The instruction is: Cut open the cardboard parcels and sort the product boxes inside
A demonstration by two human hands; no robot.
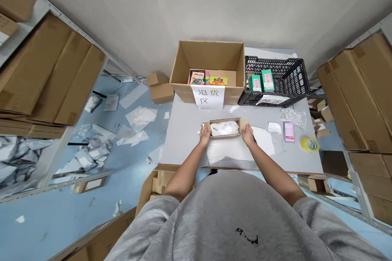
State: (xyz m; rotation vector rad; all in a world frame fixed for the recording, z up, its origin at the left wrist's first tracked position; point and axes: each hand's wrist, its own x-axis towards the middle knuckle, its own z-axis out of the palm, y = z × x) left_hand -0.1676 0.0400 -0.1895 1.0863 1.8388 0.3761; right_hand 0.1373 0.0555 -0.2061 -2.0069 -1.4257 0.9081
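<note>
Cardboard open tray [221,122], light, stiff, gripped at both short ends by left hand [205,135] and right hand [248,135]; soft white packet [224,129] inside.

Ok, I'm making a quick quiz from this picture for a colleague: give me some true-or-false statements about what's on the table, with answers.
1. The left hand and right hand are on a small cardboard box. True.
2. The small box is empty. False: something white and wrapped lies inside.
3. The black crate holds two green boxes. True.
4. The big cardboard box is closed. False: it stands open, with colourful packs inside.
5. The tape roll is left of the hands. False: it sits at the right edge of the grey table.
6. A paper sign is on the big box's front. True.
</note>
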